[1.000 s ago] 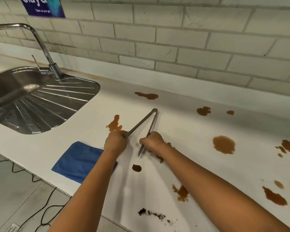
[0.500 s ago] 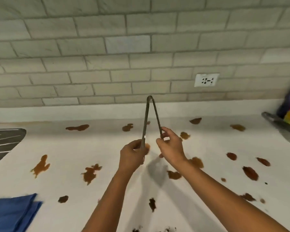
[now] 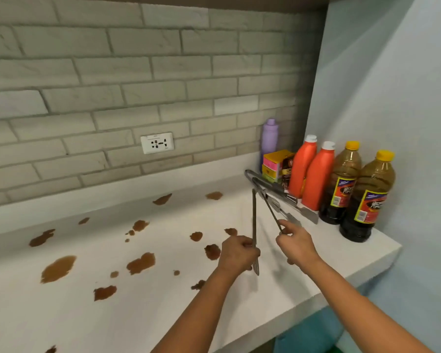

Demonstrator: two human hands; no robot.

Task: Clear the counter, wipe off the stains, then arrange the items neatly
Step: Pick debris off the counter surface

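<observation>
The left hand [image 3: 237, 253] grips one arm of a pair of metal tongs [image 3: 254, 225] with curled fingers, and the right hand [image 3: 294, 243] pinches the tip of the other arm between thumb and fingertips, so the tongs are held off the counter [image 3: 341, 256] with their hinge pointing away from the person and the two arms spread in a narrow V. Just beyond the hinge, up and to the right of both hands, a second, larger pair of tongs [image 3: 280, 194] lies flat on the counter at the foot of the parked items: two orange bottles [image 3: 308, 171], two dark bottles with yellow caps [image 3: 354, 189], a stack of small boxes [image 3: 275, 164] and a purple bottle [image 3: 269, 138] against the brick wall. To the left of the hands and below them, brown stains [image 3: 140, 262] dot the white surface. The step looks like stowing the held tongs with that corner group. It would go best by squeezing the arms closed first, then laying them parallel to and just beside the larger tongs, low and slow so the hinge end does not knock the nearest orange bottle. Set them on a stain-free strip, well apart from the spills.
</observation>
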